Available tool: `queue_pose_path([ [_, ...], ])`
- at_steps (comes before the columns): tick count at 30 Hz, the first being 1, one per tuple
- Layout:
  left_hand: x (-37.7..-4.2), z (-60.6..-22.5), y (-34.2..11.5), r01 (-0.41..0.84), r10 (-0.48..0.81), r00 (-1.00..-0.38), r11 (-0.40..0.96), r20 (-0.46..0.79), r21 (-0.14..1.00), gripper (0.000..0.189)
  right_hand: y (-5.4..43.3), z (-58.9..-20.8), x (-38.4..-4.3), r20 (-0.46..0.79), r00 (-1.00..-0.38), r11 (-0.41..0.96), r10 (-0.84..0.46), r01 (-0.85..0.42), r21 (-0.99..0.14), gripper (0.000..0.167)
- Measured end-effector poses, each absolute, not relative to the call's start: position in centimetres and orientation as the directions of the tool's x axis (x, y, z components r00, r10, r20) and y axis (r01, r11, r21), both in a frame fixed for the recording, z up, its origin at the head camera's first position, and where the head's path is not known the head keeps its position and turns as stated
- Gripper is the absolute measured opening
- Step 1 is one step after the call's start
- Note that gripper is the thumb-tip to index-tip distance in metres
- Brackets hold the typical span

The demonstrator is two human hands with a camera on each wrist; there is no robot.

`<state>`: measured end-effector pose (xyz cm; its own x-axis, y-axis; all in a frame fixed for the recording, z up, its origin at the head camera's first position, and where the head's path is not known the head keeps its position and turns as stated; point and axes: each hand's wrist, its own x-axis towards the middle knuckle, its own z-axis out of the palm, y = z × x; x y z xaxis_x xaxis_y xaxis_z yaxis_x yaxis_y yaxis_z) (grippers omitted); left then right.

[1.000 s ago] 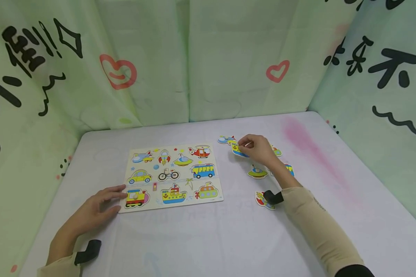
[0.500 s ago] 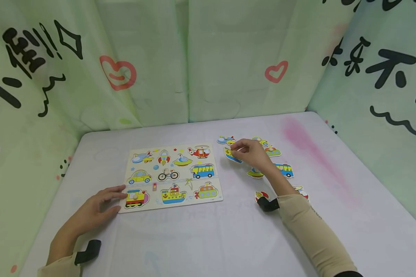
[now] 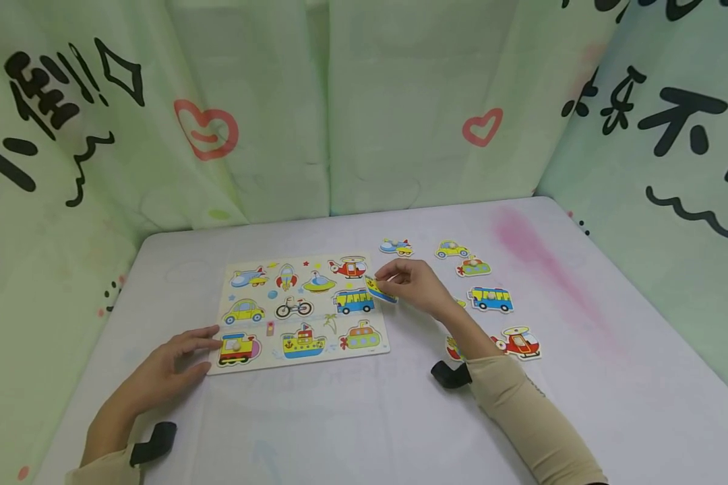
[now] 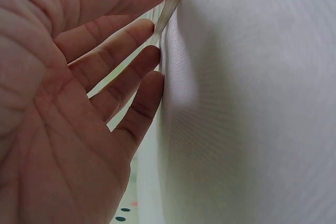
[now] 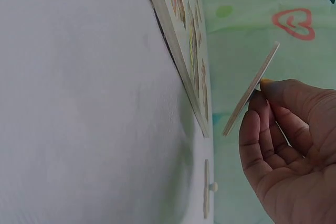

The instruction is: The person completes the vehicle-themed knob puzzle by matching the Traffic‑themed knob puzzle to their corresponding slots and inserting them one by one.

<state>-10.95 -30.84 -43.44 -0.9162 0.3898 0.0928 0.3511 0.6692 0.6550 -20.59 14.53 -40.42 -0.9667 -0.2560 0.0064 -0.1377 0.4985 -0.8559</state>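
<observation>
A flat puzzle board (image 3: 315,320) printed with vehicles lies left of the table's middle. My left hand (image 3: 172,364) rests at its lower left corner, fingers fairly straight; in the left wrist view the fingertips (image 4: 152,53) touch the board's edge and the cloth. A train piece (image 3: 238,348) with a knob sits at the board's lower left. My right hand (image 3: 418,286) pinches a ship puzzle piece (image 3: 379,289), held tilted at the board's upper right edge. Seen edge-on in the right wrist view, the ship piece (image 5: 252,90) is off the table, apart from the board.
Right of the board lie loose pieces: a plane (image 3: 396,247), a car (image 3: 451,249), a submarine (image 3: 474,267), a bus (image 3: 491,299) and a helicopter (image 3: 522,343). The right forearm partly covers a rocket piece (image 3: 453,349). Green curtains (image 3: 400,121) surround the white-covered table.
My right hand has carried the ship piece leftward and a little nearer, from the loose pieces to the board's edge. The left hand has stayed in place.
</observation>
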Motion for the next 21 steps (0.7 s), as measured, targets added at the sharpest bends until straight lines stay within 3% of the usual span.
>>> queue_pose_path([
  [9, -10.8, -43.2, -30.7, 0.320, 0.377, -0.925, 0.695, 0.053, 0.644, 0.039, 11.5, -40.3, -19.3, 0.021, -0.942, 0.426, -0.335, -0.172, -0.888, 0.013],
  [21, -10.9, -43.5, -30.9, 0.354, 0.390, -0.916, 0.681, 0.091, 0.641, 0.037, 8.7, -40.3, -18.4, 0.006, -0.923, 0.369, -0.385, -0.160, -0.915, 0.012],
])
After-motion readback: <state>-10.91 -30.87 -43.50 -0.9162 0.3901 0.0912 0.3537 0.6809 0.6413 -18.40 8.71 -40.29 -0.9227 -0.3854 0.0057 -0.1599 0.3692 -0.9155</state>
